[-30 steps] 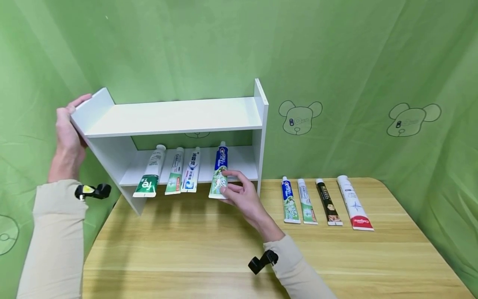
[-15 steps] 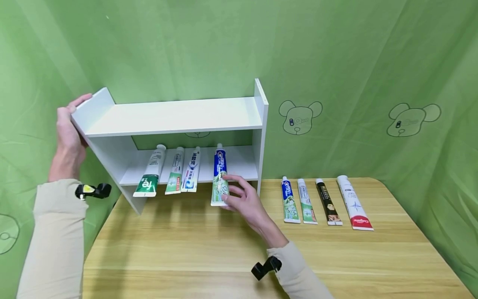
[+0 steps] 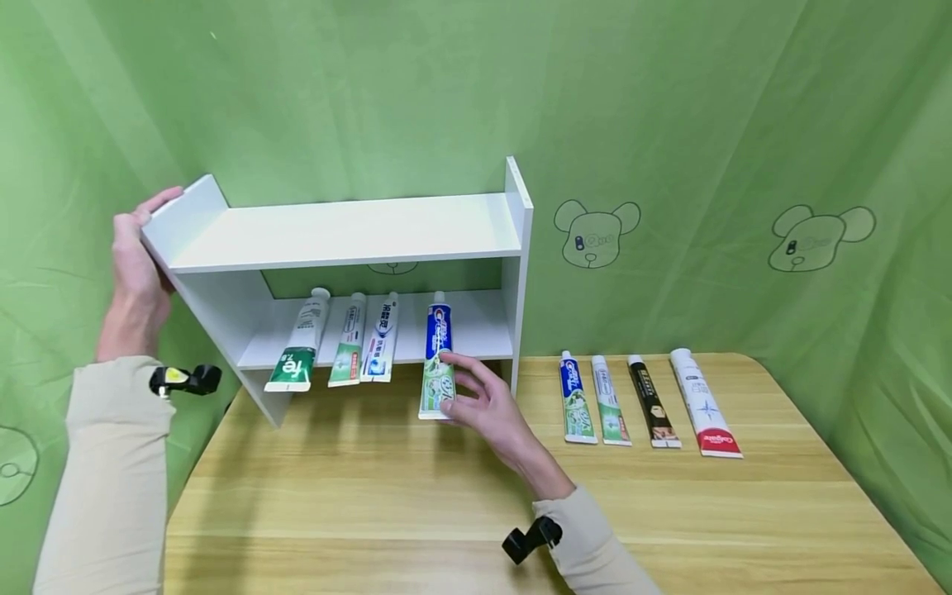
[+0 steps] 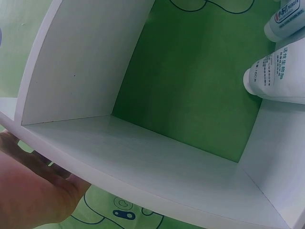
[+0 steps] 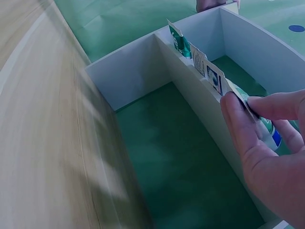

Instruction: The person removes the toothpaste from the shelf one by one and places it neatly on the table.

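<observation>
My right hand (image 3: pixel 491 409) pinches the lower end of a blue and green toothpaste tube (image 3: pixel 437 351) between thumb and fingers. Its cap end points back over the lower board of a white shelf (image 3: pixel 349 231), while its flat end juts out past the front edge. In the right wrist view the thumb lies on one face of the tube and fingers on the other. My left hand (image 3: pixel 137 268) grips the shelf's left side panel near the top. To the left of the held tube lie a green and white tube (image 3: pixel 300 343) and two slimmer toothpaste tubes, all overhanging the board.
Right of the shelf, on the wooden table (image 3: pixel 357 504), several tubes lie in a row: a blue-green one (image 3: pixel 576 398), a white-green one (image 3: pixel 610 402), a black one (image 3: pixel 653 402) and a white-red one (image 3: pixel 704 405). A green curtain (image 3: pixel 669 107) hangs behind.
My right hand has drawn the blue and green tube toward the front edge, so more of it overhangs; it first shifted slightly left. My left hand and the other tubes stay put.
</observation>
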Available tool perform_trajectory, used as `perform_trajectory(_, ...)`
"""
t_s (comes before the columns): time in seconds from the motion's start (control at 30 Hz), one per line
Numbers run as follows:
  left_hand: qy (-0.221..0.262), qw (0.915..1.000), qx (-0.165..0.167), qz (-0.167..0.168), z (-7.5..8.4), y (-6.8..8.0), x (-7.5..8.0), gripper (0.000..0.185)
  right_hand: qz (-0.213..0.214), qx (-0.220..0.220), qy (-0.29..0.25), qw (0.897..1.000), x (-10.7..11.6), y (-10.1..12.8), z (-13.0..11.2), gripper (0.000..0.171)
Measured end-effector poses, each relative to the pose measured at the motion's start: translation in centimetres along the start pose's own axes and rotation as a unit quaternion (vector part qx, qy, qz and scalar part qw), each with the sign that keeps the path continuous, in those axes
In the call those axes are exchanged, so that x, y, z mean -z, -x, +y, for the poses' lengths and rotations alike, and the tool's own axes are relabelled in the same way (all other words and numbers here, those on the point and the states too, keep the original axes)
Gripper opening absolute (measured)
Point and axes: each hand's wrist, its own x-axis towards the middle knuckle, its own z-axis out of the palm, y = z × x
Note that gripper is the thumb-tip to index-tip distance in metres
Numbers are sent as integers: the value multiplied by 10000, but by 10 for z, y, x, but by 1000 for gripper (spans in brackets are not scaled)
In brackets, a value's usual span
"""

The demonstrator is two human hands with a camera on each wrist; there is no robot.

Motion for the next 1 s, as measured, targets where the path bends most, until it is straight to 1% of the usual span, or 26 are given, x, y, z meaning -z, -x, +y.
perform_trajectory(0.23,30,10000,12,-8,1,-1,-1,48,75,30,276,9996,1,3,1,58)
perform_trajectory(0.5,12,10000,62,19,2,-1,-2,48,32,197,364,9991,1,6,3,65)
perform_trajectory(0.77,-28,9999,116,-8,1,0,-1,48,-16,106,408,9991,-1,12,3,67)
perform_trajectory(1.0,-57,9999,107,4,2,1,-1,48,-65,148,420,9990,-1,18,8,67)
